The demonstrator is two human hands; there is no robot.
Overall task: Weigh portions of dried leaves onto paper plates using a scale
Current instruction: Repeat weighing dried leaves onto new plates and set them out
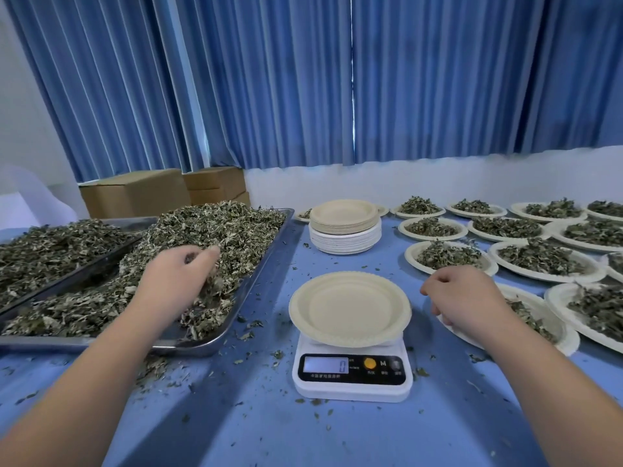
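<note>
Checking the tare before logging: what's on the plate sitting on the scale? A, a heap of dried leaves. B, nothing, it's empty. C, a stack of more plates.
B: the paper plate on the scale is bare, and the display reads 0.

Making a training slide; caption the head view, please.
Left hand gathers dried leaves from a metal tray; an empty paper plate sits on the scale, reading 0.

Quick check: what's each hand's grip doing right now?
Left hand: closed on dried leaves in the tray.
Right hand: open, loosely curled, nothing visibly held.
</note>
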